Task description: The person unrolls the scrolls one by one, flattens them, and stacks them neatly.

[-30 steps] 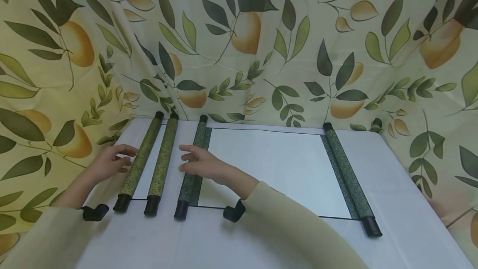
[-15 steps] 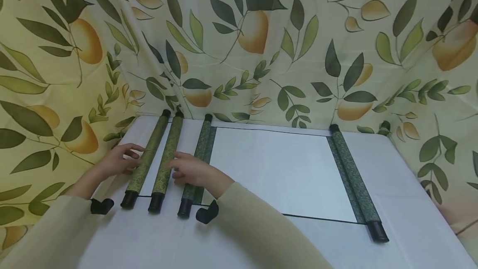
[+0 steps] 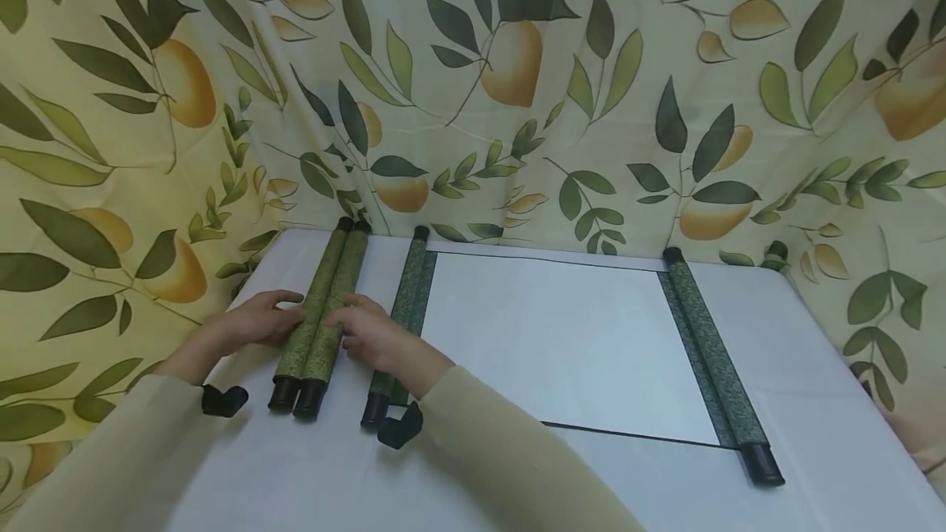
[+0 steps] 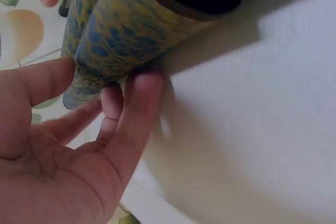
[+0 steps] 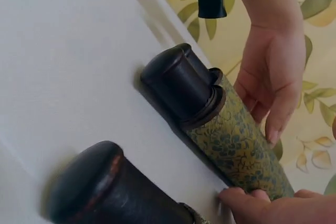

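Note:
A yellow-green patterned scroll (image 3: 342, 269) lies toward the left of the table, its two rolls side by side. My left hand (image 3: 259, 323) is at its left roll; in the left wrist view the thumb meets the patterned cover (image 4: 126, 30) and the fingers reach low along its side. From the other side my right hand (image 3: 380, 343) holds the right roll, fingers low and thumb higher in the right wrist view. The black end knobs (image 5: 178, 85) sit close together there. To the right, a dark green scroll (image 3: 562, 343) lies spread, its white sheet between two rollers.
The white-covered table (image 3: 835, 401) backs onto a curtain (image 3: 591, 64) printed with leaves and fruit. One dark green roller (image 3: 410, 277) passes under my right hand, its black knob (image 5: 121, 192) close in the right wrist view. The other roller (image 3: 717, 360) lies far right.
My right hand has moved left from over the dark green roller to the yellow-green scroll. That scroll's left roll has closed up to the right one, covering the white strip between them.

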### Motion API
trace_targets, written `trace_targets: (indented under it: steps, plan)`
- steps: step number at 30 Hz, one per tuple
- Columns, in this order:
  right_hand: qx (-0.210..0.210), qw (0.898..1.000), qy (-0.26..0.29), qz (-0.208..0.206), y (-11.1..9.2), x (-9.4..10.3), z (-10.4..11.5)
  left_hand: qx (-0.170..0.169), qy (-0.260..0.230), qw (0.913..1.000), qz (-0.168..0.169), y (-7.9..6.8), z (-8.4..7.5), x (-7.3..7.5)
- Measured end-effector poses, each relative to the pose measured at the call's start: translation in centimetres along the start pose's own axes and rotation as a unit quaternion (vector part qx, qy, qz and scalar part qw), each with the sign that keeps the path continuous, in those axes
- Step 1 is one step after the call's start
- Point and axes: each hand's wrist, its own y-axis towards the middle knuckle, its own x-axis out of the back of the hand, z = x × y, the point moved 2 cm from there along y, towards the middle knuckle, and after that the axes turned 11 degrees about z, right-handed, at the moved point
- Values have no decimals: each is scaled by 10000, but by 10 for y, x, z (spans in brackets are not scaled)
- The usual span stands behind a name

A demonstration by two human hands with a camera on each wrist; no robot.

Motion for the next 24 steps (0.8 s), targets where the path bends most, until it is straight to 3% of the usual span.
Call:
trace_targets:
  steps: [5,10,17,21,24]
  plan:
    - [-15,9997,242,-8,3,-4,2,35,-412,9988,277,-1,1,0]
    - [96,9999,48,39,4,-1,4,93,-1042,9942,241,-4,-1,1]
    - [600,9963,-612,55,1,14,9,-557,-2264,9723,176,-19,-16,-21]
    - [570,9941,-767,509,-9,21,12,-905,-2214,9709,79,-26,-28,-34]
    - [550,9903,-914,892,-20,26,14,-1085,-1806,9775,-5,-30,-38,-42]
